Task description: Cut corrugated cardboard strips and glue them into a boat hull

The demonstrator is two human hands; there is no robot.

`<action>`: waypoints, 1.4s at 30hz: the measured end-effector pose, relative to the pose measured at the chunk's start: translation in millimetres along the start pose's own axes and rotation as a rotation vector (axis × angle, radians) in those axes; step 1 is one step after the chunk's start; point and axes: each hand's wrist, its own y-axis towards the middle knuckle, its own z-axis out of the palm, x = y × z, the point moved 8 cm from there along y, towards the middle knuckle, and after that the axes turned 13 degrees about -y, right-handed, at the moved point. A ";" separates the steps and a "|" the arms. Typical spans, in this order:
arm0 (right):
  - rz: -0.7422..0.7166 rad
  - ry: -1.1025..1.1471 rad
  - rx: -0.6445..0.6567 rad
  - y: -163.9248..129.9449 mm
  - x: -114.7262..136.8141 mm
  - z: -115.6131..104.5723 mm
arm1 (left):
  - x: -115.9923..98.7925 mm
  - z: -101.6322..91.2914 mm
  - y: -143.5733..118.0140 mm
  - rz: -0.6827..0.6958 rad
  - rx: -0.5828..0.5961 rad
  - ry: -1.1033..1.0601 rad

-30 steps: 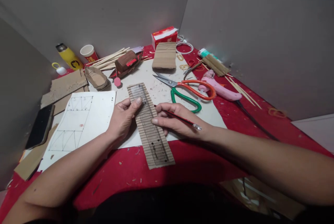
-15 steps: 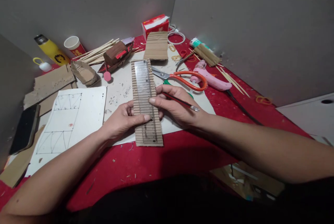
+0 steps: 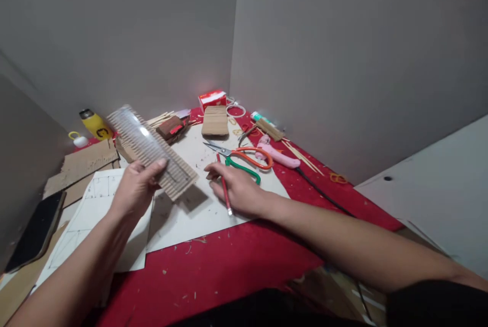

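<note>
Above the white sheet (image 3: 198, 215), your left hand (image 3: 133, 192) pinches ruler (image 3: 133, 136) and cardboard strip (image 3: 177, 177) together, while your right hand (image 3: 236, 192) grips a pencil (image 3: 224, 195).

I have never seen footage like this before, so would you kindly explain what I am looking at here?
This is one picture from a camera worn on a person's head, looking down at their own bare hands; there is no machine. The left hand holds up a ribbed brown cardboard strip with a clear plastic ruler on it. The right hand holds a red pencil over the white sheet. Orange-and-green-handled scissors and a pink glue gun lie on the red table cover.
</note>
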 end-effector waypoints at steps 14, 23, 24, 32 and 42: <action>0.089 -0.700 0.078 3.7 -29.0 -40.1 | -59.2 -12.5 -16.3 0.285 -0.124 -0.314; 0.213 -0.810 0.283 6.6 -66.0 -33.0 | -79.7 -6.8 -37.5 0.353 -0.058 -0.397; 0.227 -0.809 0.284 8.7 -65.6 -33.9 | -82.3 -6.6 -39.8 0.363 -0.055 -0.406; 0.242 -0.587 -0.043 5.0 -30.5 -82.8 | -108.4 0.1 -61.4 0.477 -0.040 -0.439; -0.138 0.132 -0.096 -27.2 65.2 -24.9 | -141.5 41.8 -76.1 0.661 -0.037 -0.700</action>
